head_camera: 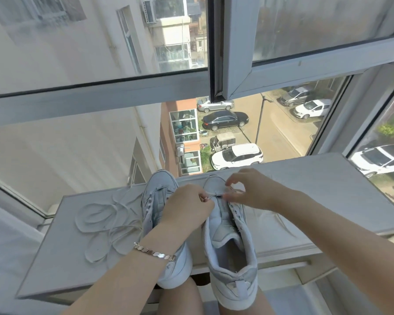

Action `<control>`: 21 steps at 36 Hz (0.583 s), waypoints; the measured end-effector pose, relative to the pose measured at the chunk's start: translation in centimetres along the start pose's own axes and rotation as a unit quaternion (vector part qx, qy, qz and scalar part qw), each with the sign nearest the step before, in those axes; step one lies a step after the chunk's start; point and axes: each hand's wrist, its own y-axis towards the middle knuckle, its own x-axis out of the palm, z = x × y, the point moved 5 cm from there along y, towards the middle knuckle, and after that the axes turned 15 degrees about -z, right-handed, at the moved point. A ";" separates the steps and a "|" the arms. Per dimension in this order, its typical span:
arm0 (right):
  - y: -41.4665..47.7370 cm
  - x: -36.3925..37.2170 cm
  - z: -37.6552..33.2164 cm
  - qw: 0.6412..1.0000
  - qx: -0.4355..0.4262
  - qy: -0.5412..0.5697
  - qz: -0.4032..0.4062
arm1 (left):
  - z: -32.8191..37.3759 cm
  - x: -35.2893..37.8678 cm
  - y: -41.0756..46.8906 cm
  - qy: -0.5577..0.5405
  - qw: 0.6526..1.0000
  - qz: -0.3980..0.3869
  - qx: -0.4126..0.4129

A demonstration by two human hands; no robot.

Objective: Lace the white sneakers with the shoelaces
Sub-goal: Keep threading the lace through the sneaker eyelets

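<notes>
Head camera, close above windowsill (305, 178), facing forward-down, outward

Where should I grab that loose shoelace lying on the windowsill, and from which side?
Pinch the loose shoelace from above at the loop bend nearest you, beside the left sneaker. It lies flat in overlapping loops, and its tips are hard to pick out. The left hand, now pinching the threaded lace, is closest.
</notes>
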 end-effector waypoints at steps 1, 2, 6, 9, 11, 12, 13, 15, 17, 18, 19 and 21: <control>0.4 0.5 -0.5 1.000 0.009 -0.014 -0.020 | 0.0 0.0 0.0 0.001 1.000 0.000 0.001; 0.8 0.7 -0.9 0.999 0.018 -0.024 -0.028 | 0.0 0.0 0.0 0.002 1.000 -0.001 0.002; 1.9 1.1 -1.2 0.997 0.038 -0.053 -0.051 | 0.0 0.0 0.1 0.000 1.000 0.001 0.002; 2.2 1.2 -1.2 0.993 0.051 -0.060 -0.083 | -0.2 0.1 0.2 -0.002 1.000 0.000 -0.002; 2.2 1.3 -1.4 0.992 0.045 -0.076 -0.091 | -0.2 0.1 0.2 0.000 1.000 -0.001 -0.004; 2.1 1.4 -1.5 0.992 0.041 -0.074 -0.093 | -0.2 0.1 0.2 0.000 1.000 0.000 -0.004; 2.0 1.4 -1.5 0.993 0.040 -0.063 -0.092 | -0.1 0.1 0.2 0.001 1.000 0.000 -0.003; 1.6 1.1 -1.2 0.996 0.043 -0.012 -0.078 | 0.0 0.0 0.2 0.001 1.000 -0.002 -0.001; 1.1 0.6 -0.3 0.995 0.055 0.061 -0.056 | 0.0 0.0 0.2 0.002 1.000 -0.007 0.000; 0.9 0.5 0.2 0.993 0.062 0.086 -0.047 | 0.1 0.0 0.2 0.004 1.000 -0.008 0.001; 0.6 0.4 0.6 0.992 0.070 0.097 -0.038 | 0.1 0.0 0.2 0.004 1.000 -0.009 0.001; 0.5 0.5 1.3 0.992 0.086 0.090 -0.018 | 0.2 0.1 0.3 0.001 1.000 -0.014 0.003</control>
